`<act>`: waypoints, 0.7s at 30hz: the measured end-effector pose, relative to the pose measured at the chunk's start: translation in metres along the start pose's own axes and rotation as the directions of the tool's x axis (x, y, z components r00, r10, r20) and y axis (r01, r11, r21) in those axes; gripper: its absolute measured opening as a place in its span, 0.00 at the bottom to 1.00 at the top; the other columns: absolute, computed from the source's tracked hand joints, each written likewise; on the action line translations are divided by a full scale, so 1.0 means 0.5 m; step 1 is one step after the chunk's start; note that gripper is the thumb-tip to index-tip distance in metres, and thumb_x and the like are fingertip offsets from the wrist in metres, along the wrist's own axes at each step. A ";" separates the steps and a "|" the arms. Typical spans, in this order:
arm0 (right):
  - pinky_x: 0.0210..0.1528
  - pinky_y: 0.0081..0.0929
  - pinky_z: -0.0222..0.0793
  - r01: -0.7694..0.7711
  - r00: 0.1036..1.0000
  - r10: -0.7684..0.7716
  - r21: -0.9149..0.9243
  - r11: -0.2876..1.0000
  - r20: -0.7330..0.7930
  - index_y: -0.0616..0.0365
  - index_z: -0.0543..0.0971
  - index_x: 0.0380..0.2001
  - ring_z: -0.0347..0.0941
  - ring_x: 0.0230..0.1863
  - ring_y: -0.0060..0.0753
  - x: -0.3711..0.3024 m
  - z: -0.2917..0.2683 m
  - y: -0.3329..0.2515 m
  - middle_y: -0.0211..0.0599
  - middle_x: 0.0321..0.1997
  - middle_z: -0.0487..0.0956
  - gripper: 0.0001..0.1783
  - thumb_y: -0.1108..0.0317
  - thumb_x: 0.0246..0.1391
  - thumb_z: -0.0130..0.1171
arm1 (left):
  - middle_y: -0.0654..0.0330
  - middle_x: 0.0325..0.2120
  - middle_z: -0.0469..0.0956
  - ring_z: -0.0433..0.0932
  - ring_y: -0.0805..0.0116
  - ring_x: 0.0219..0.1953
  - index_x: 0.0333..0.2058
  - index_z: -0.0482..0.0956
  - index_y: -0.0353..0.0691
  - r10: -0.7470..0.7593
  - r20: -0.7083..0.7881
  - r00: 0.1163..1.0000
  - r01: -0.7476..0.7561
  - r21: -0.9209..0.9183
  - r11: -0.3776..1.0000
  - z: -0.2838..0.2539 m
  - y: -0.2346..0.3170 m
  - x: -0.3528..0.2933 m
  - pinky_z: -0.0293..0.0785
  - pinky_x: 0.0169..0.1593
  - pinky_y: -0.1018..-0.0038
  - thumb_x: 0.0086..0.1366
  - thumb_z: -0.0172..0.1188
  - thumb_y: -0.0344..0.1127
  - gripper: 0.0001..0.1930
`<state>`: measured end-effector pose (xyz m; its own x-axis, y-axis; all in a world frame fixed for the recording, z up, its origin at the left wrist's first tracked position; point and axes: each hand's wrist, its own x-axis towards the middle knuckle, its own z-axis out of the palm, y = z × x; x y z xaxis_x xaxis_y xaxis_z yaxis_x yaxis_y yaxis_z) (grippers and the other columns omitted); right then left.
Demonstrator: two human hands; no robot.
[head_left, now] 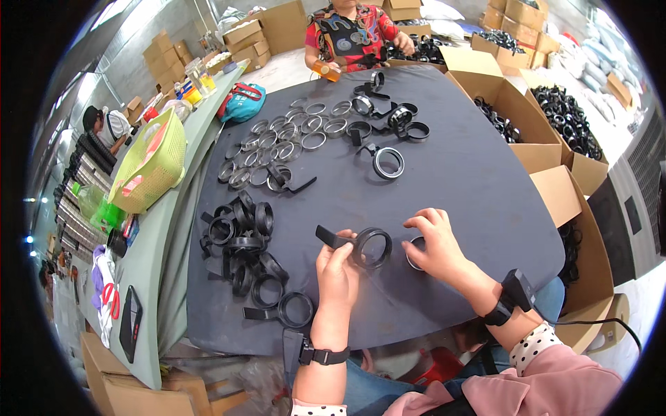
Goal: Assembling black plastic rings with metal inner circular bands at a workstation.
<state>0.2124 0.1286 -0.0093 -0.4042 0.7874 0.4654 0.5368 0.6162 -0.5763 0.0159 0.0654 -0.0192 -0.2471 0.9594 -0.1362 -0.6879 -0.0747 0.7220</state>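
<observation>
My left hand [337, 274] grips a black plastic ring with a flat handle [329, 237], its thumb and fingers closed where handle and ring join. The ring end is tilted up and faces right. To the right, my right hand [441, 248] is curled over a thin silver metal ring [411, 259], mostly hidden under the palm and fingers. Near my left forearm lies a heap of black handled rings [244, 243]. Farther off are many loose metal rings [266, 140]. A black handled ring with a shiny metal rim [376, 165] lies mid-table, several more behind it.
All this lies on a dark grey table [479, 180]. Open cardboard boxes [524, 114] of black parts line the right side. On the left, a narrow green bench [154, 277] carries a yellow-green basket [156, 173] and red scissors [109, 299]. Across the table a person [352, 38] holds something orange.
</observation>
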 end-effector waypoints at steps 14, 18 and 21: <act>0.47 0.37 0.73 -0.173 0.952 0.042 0.419 0.891 0.304 0.65 0.69 0.55 0.78 0.43 0.49 0.004 0.020 -0.063 0.53 0.45 0.79 0.22 0.72 0.57 0.55 | 0.57 0.44 0.74 0.73 0.69 0.44 0.55 0.68 0.34 -0.083 0.074 0.994 0.084 -0.018 0.996 0.008 -0.010 -0.005 0.68 0.45 0.72 0.64 0.46 0.26 0.20; 0.43 0.37 0.74 -0.254 0.931 0.079 0.478 0.841 0.356 0.65 0.68 0.55 0.79 0.40 0.50 -0.002 0.016 -0.088 0.53 0.44 0.78 0.21 0.75 0.57 0.54 | 0.53 0.45 0.72 0.72 0.67 0.45 0.56 0.67 0.31 -0.049 0.039 0.998 0.049 -0.007 0.999 0.002 -0.007 -0.008 0.68 0.47 0.73 0.63 0.41 0.25 0.22; 0.42 0.37 0.73 -0.315 0.916 0.131 0.480 0.818 0.379 0.65 0.68 0.55 0.78 0.40 0.52 -0.014 0.022 -0.097 0.54 0.44 0.77 0.22 0.76 0.56 0.55 | 0.53 0.44 0.72 0.71 0.67 0.46 0.55 0.67 0.31 -0.025 0.017 1.000 0.026 -0.006 1.000 0.013 -0.014 -0.014 0.67 0.49 0.73 0.62 0.39 0.24 0.22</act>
<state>0.1809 0.0934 0.0078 -0.5807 0.8084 0.0966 0.2111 0.2641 -0.9411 0.0271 0.0608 -0.0188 -0.2179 0.9654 -0.1430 -0.6980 -0.0517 0.7143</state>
